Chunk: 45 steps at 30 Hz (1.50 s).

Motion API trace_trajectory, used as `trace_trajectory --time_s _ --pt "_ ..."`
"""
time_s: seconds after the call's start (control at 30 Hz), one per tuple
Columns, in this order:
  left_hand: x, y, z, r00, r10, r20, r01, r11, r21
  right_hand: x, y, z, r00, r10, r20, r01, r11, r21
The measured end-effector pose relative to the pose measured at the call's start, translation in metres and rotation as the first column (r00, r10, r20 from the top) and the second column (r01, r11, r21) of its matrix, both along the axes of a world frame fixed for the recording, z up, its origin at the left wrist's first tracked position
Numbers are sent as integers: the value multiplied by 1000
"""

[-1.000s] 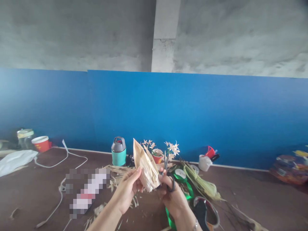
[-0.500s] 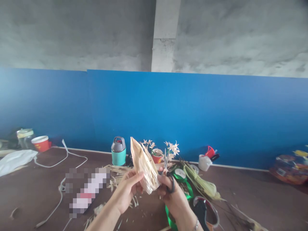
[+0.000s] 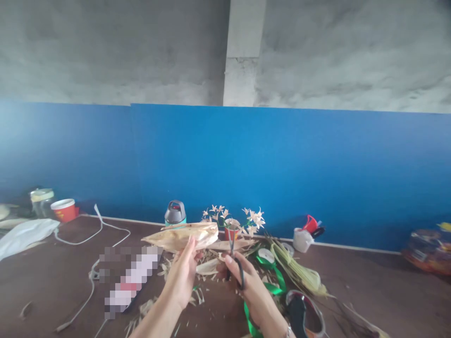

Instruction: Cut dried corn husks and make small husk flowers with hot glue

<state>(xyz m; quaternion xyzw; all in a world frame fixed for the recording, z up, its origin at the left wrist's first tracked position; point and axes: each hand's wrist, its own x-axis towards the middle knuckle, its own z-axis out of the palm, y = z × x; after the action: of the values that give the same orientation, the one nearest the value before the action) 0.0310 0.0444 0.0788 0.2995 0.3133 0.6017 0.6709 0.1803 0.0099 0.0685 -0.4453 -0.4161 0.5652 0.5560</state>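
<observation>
1. Straw-coloured dry husk (image 3: 176,236): we find it raised above the brown tabletop (image 3: 352,277), in front of the teal container (image 3: 175,213), with its pointed tip to the left and its blunt end to the right. We judge it very light, papery and somewhat springy; the thin tip is likely to split along the grain if bent sharply.

2. Left hand (image 3: 183,274): we are grasping the husk from below, nearer its blunt end, with one digit laid over the near face. We rate this a sound hold, as the husk looks broader here. Light pressure should suffice; harder squeezing could crease it.

3. Loose husk piece (image 3: 207,267): it shows between our hands, among scraps. We cannot tell whether it touches the right fingers. We expect it to be thin and brittle, best lifted by its broad part.

4. Scissors (image 3: 231,248): the blades point upward, apart from the husk, in front of the red cup (image 3: 231,232).

5. Right hand (image 3: 248,284): we are gripping the scissors by their dark handles.

6. Green ribbon (image 3: 274,288): it lies beyond the right hand, beside the stalk bundle (image 3: 298,267).
</observation>
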Motion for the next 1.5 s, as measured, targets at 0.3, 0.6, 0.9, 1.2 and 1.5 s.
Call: trace_trajectory --time_s 0.3,0.6,0.9,1.2,1.5 --pt "12 -11 1 998 -42 56 51 984 -173 -17 2 -8 976 201 88 -216 949 230" --pt "14 -12 -6 980 -188 69 195 974 -116 -19 1 -3 984 138 116 -160 966 204" --pt "14 -14 -4 982 -170 85 180 975 -132 -18 3 -6 986 137 100 -153 974 168" --pt "4 -6 2 987 -99 125 89 992 84 -8 2 -3 927 156 -341 -168 986 -6" --pt "-3 -6 -4 936 -345 64 334 931 145 -5 0 -4 881 160 -446 -196 980 -35"
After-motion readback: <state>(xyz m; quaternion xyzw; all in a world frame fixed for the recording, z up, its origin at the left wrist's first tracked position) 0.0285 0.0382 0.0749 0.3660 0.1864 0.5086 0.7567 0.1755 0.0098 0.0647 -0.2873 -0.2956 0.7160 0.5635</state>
